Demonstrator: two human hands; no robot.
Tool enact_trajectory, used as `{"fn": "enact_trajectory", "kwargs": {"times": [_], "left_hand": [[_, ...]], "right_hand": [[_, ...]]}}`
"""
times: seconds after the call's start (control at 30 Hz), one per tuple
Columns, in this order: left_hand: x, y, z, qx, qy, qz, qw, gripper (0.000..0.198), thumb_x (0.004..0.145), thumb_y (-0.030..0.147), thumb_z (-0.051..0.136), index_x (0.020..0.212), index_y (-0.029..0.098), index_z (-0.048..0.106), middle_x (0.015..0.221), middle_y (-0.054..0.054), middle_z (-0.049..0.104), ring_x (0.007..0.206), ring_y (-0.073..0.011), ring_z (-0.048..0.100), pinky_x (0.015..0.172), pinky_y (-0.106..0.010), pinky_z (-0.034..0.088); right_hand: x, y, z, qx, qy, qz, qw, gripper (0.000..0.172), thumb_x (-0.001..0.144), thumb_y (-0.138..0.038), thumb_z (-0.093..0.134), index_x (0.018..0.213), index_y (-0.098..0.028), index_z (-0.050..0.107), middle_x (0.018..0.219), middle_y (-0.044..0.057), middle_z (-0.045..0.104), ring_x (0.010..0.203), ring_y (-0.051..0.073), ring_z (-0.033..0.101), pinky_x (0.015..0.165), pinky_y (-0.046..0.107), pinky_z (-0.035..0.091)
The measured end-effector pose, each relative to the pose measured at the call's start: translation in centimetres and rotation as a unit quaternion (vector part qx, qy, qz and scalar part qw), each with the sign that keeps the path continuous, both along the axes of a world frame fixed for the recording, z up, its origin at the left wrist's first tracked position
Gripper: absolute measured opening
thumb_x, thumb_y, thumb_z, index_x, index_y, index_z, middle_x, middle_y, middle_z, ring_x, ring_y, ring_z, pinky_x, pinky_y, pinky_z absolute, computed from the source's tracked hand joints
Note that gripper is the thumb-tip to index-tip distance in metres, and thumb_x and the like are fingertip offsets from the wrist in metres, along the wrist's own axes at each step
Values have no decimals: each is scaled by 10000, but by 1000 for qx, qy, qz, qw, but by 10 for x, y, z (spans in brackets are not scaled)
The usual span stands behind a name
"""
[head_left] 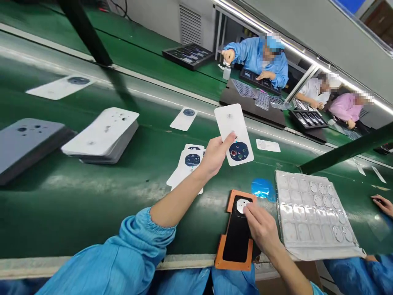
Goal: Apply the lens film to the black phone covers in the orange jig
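Observation:
My left hand [216,153] is raised above the green belt, closed on a white phone back cover [233,133] with a dark round camera ring near its lower end. My right hand [260,225] rests on an orange-framed black fixture [235,237] at the near edge, its fingertips pinching a small round white disc [242,205] at the fixture's top. A small stack of white covers [188,164] lies on the belt just behind my left wrist.
A clear blister tray [313,213] of round discs lies right of the fixture, with a blue film scrap [263,189] beside it. Stacks of covers [102,135] and grey sheets [27,143] sit left. Another person's hand [382,203] shows far right; workers sit across the belt.

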State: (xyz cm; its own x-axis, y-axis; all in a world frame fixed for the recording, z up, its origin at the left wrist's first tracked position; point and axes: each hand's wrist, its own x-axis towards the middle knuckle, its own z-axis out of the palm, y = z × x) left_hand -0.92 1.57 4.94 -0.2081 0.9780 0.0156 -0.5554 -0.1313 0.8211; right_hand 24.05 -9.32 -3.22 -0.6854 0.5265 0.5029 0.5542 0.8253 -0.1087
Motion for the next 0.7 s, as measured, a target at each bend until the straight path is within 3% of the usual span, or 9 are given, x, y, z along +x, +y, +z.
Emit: {"fn": "enact_trajectory", "kwargs": {"times": [0.17, 0.3, 0.4, 0.5, 0.6, 0.7], "left_hand": [[-6, 1, 1, 25, -8, 13, 1000, 489, 750, 613, 734, 795, 128, 692, 732, -49, 699, 624, -139, 604, 536, -227, 460], [3, 0, -5, 37, 47, -15, 998, 408, 791, 539, 728, 808, 132, 692, 672, -26, 661, 546, -105, 538, 445, -200, 369], [24, -11, -8, 42, 124, -35, 991, 325, 806, 444, 728, 788, 119, 718, 729, -50, 707, 595, -132, 593, 522, -227, 461], [49, -27, -10, 62, 174, -70, 980, 271, 830, 378, 704, 756, 118, 729, 758, -60, 734, 716, -181, 673, 686, -274, 546], [67, -43, -12, 95, 193, -90, 972, 275, 885, 387, 641, 924, 138, 751, 908, -65, 762, 890, -228, 708, 815, -318, 568], [72, -51, -15, 112, 233, -77, 963, 330, 939, 416, 568, 1047, 159, 744, 985, -60, 763, 946, -232, 708, 857, -327, 568]], "right_hand": [[0, -9, -11, 5, -74, -10, 997, 377, 911, 0, 495, 1235, -139, 628, 1194, 131, 700, 1159, 257, 643, 951, 422, 564], [-11, -1, 11, -39, -28, -12, 999, 238, 927, -70, 536, 1084, -179, 679, 1046, 98, 732, 999, 234, 690, 884, 411, 571], [-21, 15, 40, -50, 104, -73, 991, 180, 939, -122, 548, 1035, -198, 681, 978, 77, 732, 909, 200, 698, 820, 353, 581], [-31, 35, 65, -39, 233, -181, 955, 137, 939, -207, 576, 1032, -195, 676, 971, 80, 720, 893, 203, 689, 796, 349, 584], [-39, 52, 76, -41, 302, -238, 922, 159, 923, -304, 606, 997, -185, 682, 960, 85, 705, 870, 203, 675, 781, 361, 586], [-43, 61, 76, -60, 341, -248, 905, 165, 916, -328, 613, 943, -185, 692, 921, 73, 699, 828, 187, 665, 745, 340, 584]]}}
